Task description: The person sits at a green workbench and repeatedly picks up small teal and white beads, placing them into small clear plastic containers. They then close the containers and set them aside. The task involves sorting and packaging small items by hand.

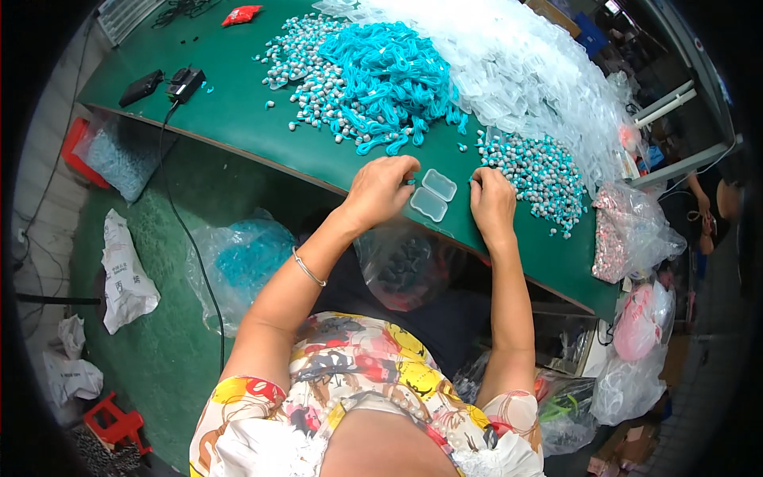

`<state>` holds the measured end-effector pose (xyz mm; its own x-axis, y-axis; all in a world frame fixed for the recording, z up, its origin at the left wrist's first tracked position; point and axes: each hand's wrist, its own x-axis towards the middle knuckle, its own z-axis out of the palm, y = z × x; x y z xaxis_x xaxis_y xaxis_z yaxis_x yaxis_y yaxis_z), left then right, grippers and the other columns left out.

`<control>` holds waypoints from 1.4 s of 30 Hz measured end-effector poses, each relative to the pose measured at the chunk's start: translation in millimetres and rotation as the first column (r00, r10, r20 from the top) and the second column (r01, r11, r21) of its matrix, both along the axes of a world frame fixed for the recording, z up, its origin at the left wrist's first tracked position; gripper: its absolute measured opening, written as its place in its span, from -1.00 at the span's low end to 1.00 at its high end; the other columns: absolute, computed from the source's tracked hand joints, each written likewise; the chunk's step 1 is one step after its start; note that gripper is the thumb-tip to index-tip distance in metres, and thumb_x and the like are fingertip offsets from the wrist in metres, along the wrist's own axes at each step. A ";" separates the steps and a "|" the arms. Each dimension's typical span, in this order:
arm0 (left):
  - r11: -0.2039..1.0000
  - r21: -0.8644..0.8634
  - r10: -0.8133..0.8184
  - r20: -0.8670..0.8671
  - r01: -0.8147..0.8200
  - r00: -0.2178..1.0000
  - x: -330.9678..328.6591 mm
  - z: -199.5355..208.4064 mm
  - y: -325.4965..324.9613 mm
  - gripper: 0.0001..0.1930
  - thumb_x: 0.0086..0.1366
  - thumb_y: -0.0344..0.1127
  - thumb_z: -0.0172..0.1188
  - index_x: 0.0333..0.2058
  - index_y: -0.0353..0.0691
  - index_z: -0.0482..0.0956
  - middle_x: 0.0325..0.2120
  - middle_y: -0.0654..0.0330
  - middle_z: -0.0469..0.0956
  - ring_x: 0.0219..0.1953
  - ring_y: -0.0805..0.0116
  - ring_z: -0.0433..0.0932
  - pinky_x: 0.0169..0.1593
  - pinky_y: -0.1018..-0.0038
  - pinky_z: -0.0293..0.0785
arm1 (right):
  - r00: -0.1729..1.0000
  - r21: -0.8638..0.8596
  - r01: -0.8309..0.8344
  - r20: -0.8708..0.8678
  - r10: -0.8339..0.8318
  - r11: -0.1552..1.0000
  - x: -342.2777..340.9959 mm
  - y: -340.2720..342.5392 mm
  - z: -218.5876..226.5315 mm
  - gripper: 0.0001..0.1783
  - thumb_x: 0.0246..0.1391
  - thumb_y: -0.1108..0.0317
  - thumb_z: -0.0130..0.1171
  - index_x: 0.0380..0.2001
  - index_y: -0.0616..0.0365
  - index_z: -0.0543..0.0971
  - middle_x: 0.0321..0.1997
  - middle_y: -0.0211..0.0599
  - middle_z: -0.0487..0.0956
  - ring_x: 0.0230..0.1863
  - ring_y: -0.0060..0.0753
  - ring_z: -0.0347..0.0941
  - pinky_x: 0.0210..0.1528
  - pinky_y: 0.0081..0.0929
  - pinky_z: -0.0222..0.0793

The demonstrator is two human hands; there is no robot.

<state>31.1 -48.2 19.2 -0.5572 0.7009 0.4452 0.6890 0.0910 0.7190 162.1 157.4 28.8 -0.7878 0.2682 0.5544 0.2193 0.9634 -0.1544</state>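
Note:
An open clear plastic case [429,205], its two halves joined along the middle, lies flat on the green table between my hands. To its left is my left hand [380,189], fingers pinched on a small teal piece at the tips. My right hand [493,203] is closed at the case's right side, a bit of teal showing at its fingertips. Just beyond the right hand spreads a pile of small teal-and-grey plugs [540,171]. Farther off, bundled teal cords [389,71] are heaped beside more such plugs [306,60]. The fingers partly hide both held pieces.
A large mound of clear cases [524,63] covers the far right of the table [230,95]. Black devices [185,84] with a cable sit at the left, a red packet [242,15] behind. A bag of pink pieces [632,230] hangs at the right edge. Filled bags [246,258] stand below.

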 end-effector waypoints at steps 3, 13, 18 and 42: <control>0.996 0.057 -0.067 0.053 0.064 0.996 1.9 6.3 1.4 -0.74 0.08 -0.51 0.30 -0.21 -0.23 0.53 -0.40 0.13 0.58 -0.32 0.12 0.57 -0.23 0.24 0.48 | 0.999 -0.152 -0.009 -0.034 0.004 0.988 4.8 -4.3 2.1 -0.80 -0.03 0.53 0.26 -0.27 0.16 0.59 -0.38 -0.21 0.58 -0.38 -0.20 0.53 -0.32 -0.29 0.42; 0.941 -0.095 -0.338 -0.245 0.324 0.909 -10.4 15.6 2.1 -0.76 0.01 -0.53 0.28 -0.29 -0.22 0.55 -0.45 0.11 0.57 -0.31 0.03 0.54 -0.21 0.19 0.43 | 0.992 -0.292 -0.114 0.012 0.123 0.949 18.3 -73.3 3.9 -0.84 -0.07 0.35 0.36 -0.34 0.00 0.64 -0.38 -0.45 0.58 -0.24 -0.29 0.47 -0.06 -0.26 0.18; 0.919 -0.157 -0.385 -0.172 0.361 0.907 -10.4 19.5 -0.7 -0.72 0.00 -0.48 0.31 -0.24 -0.22 0.57 -0.43 0.11 0.55 -0.28 0.04 0.53 -0.20 0.19 0.43 | 0.992 -0.193 -0.116 0.014 0.121 0.974 15.0 -75.3 6.9 -0.84 -0.06 0.35 0.36 -0.35 0.00 0.64 -0.32 -0.42 0.57 -0.23 -0.27 0.47 -0.06 -0.23 0.16; 0.967 -0.081 -0.255 -0.220 0.243 0.941 -6.9 -4.5 -3.4 -0.49 0.01 -0.11 0.43 -0.08 -0.19 0.54 -0.28 0.15 0.49 -0.17 0.09 0.49 -0.07 0.23 0.41 | 0.999 -0.426 0.042 -0.009 -0.050 0.904 -111.7 -28.4 -14.7 -0.71 -0.05 0.29 0.35 -0.22 0.06 0.59 -0.28 -0.24 0.66 -0.21 -0.11 0.61 -0.17 -0.14 0.45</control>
